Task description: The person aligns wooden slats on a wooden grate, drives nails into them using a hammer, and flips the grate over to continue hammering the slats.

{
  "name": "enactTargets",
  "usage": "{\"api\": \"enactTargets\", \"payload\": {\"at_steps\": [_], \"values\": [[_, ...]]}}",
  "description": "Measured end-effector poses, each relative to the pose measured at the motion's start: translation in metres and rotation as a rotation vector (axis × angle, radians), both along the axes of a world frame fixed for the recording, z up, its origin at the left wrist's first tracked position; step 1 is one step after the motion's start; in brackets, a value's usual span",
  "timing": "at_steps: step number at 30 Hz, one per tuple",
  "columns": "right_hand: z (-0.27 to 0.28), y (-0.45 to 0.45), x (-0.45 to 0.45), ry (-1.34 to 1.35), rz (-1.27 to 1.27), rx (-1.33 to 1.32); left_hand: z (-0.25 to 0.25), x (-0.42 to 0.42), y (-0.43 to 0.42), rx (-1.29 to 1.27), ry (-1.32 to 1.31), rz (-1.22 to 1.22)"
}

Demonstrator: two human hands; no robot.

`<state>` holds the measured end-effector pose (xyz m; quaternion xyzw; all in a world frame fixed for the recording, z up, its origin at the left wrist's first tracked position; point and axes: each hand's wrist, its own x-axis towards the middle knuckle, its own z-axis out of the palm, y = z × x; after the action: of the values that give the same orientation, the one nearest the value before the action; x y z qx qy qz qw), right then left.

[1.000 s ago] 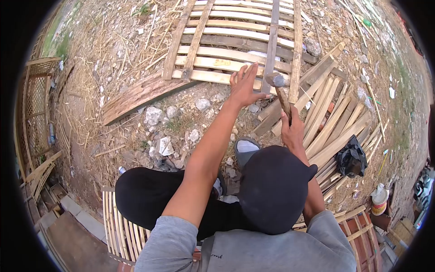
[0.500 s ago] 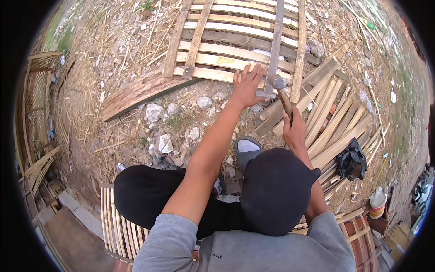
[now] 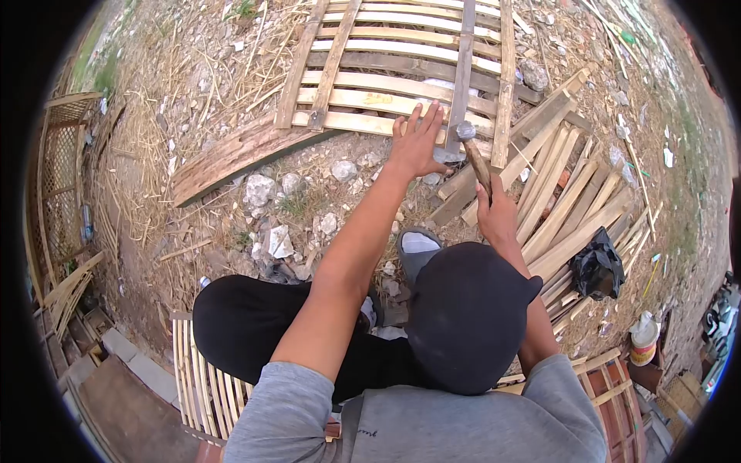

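Note:
A slatted wooden panel (image 3: 378, 102) lies on the ground ahead, its thin slats crossed by longer strips. My left hand (image 3: 417, 147) rests with fingers spread over the panel's near slats, thumb pointing right. In my right hand (image 3: 498, 212) is a hammer (image 3: 478, 160), gripped by its wooden handle. The metal head is over the lower end of a grey-brown cross strip (image 3: 461, 85), just right of my left hand. Whether it touches the wood I cannot tell. No nail can be made out.
Loose wooden strips (image 3: 559, 181) are piled to the right, with a black plastic bag (image 3: 597, 266) beside them. A thick weathered plank (image 3: 239, 163) lies to the left. Stones (image 3: 261, 190) litter the ground near my feet. A white bucket (image 3: 644, 339) stands at lower right.
The hammer and my right hand have shifted slightly up and left, the head ending closer to the cross strip. My left hand stays spread on the slats. The whole view has moved a little.

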<state>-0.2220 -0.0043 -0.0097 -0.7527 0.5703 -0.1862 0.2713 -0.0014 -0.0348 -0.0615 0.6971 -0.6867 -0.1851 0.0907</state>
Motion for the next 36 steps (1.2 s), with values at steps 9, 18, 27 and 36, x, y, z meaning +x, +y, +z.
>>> {"api": "enactTargets", "payload": {"at_steps": [9,18,27,36], "values": [[-0.020,-0.010,-0.013,0.091,-0.028,0.095,0.016,0.032,-0.008,0.031,-0.026,-0.098],[-0.017,-0.012,-0.026,0.114,-0.019,0.114,-0.019,0.032,-0.031,-0.470,-0.014,0.126],[-0.004,-0.016,-0.026,0.116,-0.030,0.134,-0.016,0.026,-0.035,-0.409,0.015,0.157],[-0.003,-0.004,-0.031,0.006,-0.087,0.107,-0.021,0.010,-0.025,-0.454,-0.059,0.190]]}}
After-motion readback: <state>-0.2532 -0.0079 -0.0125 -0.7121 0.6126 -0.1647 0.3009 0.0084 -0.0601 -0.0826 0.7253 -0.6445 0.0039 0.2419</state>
